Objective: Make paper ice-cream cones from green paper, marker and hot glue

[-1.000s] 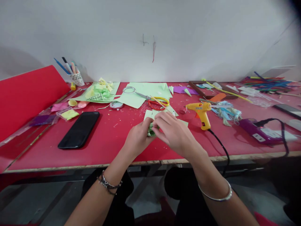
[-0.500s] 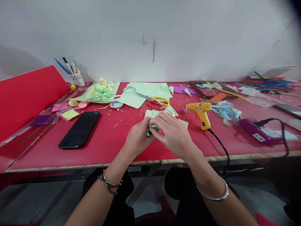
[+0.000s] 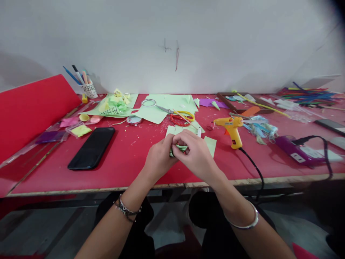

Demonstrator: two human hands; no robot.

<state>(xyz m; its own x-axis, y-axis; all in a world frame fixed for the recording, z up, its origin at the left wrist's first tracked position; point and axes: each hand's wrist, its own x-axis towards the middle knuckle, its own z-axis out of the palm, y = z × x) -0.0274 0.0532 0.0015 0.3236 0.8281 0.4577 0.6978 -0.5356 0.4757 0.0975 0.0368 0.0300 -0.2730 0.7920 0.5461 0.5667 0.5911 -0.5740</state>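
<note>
The grip of the left hand (image 3: 161, 154) is curling nearly closed around a small green paper piece (image 3: 182, 148), while the right hand (image 3: 196, 151) is bending thumb and forefinger into a loop and pinching at it, fingertips meeting the left hand's. The fingers are hiding much of the piece, which is sitting between both hands just above the front part of the red worktop (image 3: 129, 154). A red board (image 3: 35, 111) is standing tilted at the far left. A pale green sheet (image 3: 155, 114) is lying by the wall, with a brown tray (image 3: 225, 99) resting well to its right. A yellow glue gun (image 3: 235, 131) is pointing its nozzle leftward, right of the hands, its black cord running over the front edge. Scissors (image 3: 167, 110) are lying beyond the hands, blades overlapping the sheet. A black phone (image 3: 92, 148) is lying left of the left hand. A tiny green cone (image 3: 216, 105) is resting near the tray.
</note>
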